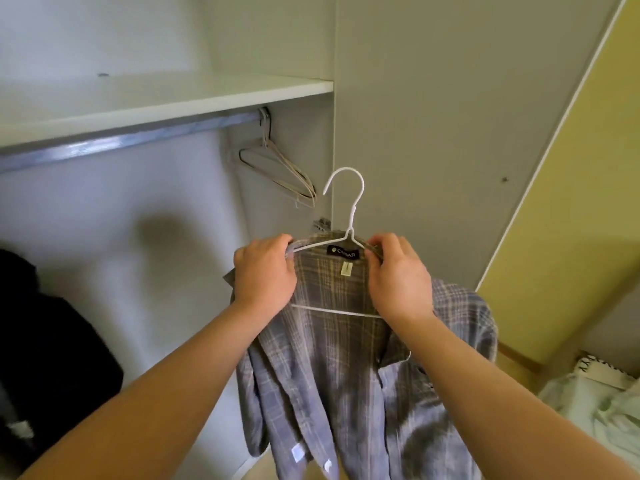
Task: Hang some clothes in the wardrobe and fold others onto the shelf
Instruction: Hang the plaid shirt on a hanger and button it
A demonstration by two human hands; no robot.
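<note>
A grey-blue plaid shirt (332, 368) hangs open on a white wire hanger (349, 202), held in front of the open wardrobe. My left hand (265, 271) grips the shirt's left shoulder over the hanger arm. My right hand (398, 271) pinches the collar and the hanger's right arm. The hook points up, below and to the right of the metal rail (131, 138). The white shelf (156, 98) above the rail is bare.
Several beige wire hangers (277, 168) hang at the rail's right end against the wardrobe side panel (415, 133). A dark garment (45, 341) hangs at the far left. A yellow door (571, 202) stands on the right, with pale laundry (599, 400) below it.
</note>
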